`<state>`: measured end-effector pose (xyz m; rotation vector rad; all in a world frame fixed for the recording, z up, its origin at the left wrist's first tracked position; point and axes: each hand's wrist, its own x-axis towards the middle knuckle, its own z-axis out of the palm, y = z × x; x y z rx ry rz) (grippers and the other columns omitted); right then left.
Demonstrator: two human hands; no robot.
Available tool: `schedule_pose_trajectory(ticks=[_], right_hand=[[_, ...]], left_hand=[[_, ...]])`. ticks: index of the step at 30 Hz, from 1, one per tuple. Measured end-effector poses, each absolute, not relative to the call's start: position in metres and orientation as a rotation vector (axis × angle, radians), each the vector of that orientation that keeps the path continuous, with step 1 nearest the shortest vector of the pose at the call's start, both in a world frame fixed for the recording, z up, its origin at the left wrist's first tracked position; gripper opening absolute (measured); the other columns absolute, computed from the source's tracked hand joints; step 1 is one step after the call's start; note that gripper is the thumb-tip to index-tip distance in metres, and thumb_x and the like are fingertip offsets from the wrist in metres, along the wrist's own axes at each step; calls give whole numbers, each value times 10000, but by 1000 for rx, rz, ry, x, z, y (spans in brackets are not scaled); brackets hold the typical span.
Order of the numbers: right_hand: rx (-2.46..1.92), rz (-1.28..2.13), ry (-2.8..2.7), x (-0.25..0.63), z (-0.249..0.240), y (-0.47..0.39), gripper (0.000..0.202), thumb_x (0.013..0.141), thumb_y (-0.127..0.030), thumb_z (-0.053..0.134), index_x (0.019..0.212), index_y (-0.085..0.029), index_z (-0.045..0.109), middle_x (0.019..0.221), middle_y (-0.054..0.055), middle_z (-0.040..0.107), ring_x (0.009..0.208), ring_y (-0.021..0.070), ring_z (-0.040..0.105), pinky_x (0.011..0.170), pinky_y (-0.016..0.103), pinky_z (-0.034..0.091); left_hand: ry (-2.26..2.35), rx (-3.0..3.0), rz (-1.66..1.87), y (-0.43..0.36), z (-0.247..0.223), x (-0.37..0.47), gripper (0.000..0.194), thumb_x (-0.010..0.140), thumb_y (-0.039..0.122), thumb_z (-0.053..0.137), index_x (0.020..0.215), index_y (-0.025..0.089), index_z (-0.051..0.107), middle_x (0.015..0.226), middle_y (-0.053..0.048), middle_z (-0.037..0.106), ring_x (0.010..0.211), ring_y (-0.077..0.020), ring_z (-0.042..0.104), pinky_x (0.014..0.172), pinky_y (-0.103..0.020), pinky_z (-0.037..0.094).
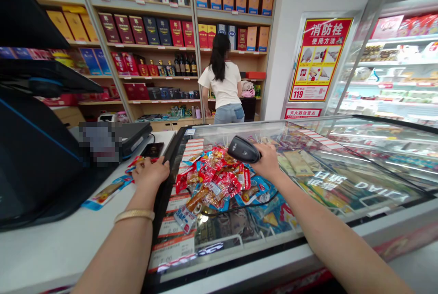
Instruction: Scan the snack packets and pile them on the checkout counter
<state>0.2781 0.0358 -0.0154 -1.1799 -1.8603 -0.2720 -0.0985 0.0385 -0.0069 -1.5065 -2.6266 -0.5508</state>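
Note:
My right hand (268,161) is wrapped round the handle of a black barcode scanner (243,149), its head tilted to the left over a heap of snack packets (219,177). The packets are small, shiny, red and blue, piled on the glass top of a chest freezer (208,248). To the left, my left hand (150,173) rests on the white counter's edge, fingers curled over a red snack packet (137,162), which they partly hide. Below that hand lies a long blue packet (108,191). A black cable (236,209) loops across the glass under the heap.
A dark checkout terminal (37,148) stands on the white counter (37,253) at left. A dark phone (153,149) lies behind my left hand. Beyond the freezer, a person in a white top (222,79) faces shelves of boxed goods (147,29). A lit refrigerated case (400,65) is at right.

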Motion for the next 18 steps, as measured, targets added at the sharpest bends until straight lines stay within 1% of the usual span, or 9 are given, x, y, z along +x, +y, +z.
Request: schedule_pose_trajectory(ticks=[2,5,7,9,11,13,15,16,18], right_hand=[[-1165,-266,-1856,278,-16,36,278,741,-409,741,948,-224,754,971,81,805,886,261,708,818,357,362],[-1150,-267,-1845,277,-18,37,259,740,-394,733,934,-223,745,932,77,800,869,256,697,821,354,361],[-1146,-270,-1845,277,-19,37,251,737,-384,727,928,-221,739,898,74,795,851,254,690,820,351,360],[-1142,-269,-1855,276,-19,37,260,727,-378,723,932,-218,735,896,74,794,856,256,690,820,349,360],[-1138,-268,-1867,276,-20,37,277,717,-366,718,948,-213,735,932,79,796,879,261,695,827,352,361],[-1145,-273,-1882,276,-20,36,281,717,-354,709,957,-210,737,959,87,795,904,266,697,837,359,364],[-1160,-280,-1895,276,-19,35,277,716,-350,705,953,-210,740,972,94,794,918,271,697,845,366,369],[-1167,-279,-1898,276,-19,35,276,714,-351,706,949,-212,742,974,96,795,920,272,697,847,369,372],[-1172,-268,-1897,276,-19,34,277,708,-348,711,948,-214,747,974,95,797,919,274,699,849,373,374]], left_hand=[[-2630,-1493,-494,36,-6,-97,521,853,493,514,1281,277,716,1545,-178,488,1410,-481,421,1087,-645,356],[-2599,-1436,-455,31,-5,-95,533,842,498,522,1213,188,746,1451,-248,543,1321,-502,498,1032,-651,398],[-2551,-1405,-465,27,-4,-96,540,858,493,500,1163,128,757,1385,-289,575,1270,-495,535,1010,-647,412],[-2508,-1390,-497,24,-3,-98,517,868,474,494,1114,108,764,1315,-302,616,1226,-486,565,988,-647,423],[-2499,-1368,-527,21,-2,-100,506,860,466,514,1117,102,754,1263,-305,640,1203,-485,579,975,-646,431],[-2515,-1344,-568,20,0,-100,542,840,441,547,1204,76,711,1258,-323,627,1210,-482,577,982,-631,433],[-2543,-1345,-612,19,2,-99,582,820,378,562,1318,90,655,1322,-325,585,1248,-475,558,1009,-621,419],[-2565,-1366,-615,19,3,-98,584,812,339,557,1349,127,645,1367,-310,563,1275,-473,541,1028,-625,403],[-2618,-1434,-572,20,4,-96,550,797,291,538,1322,219,683,1433,-257,539,1323,-472,502,1062,-647,362]])
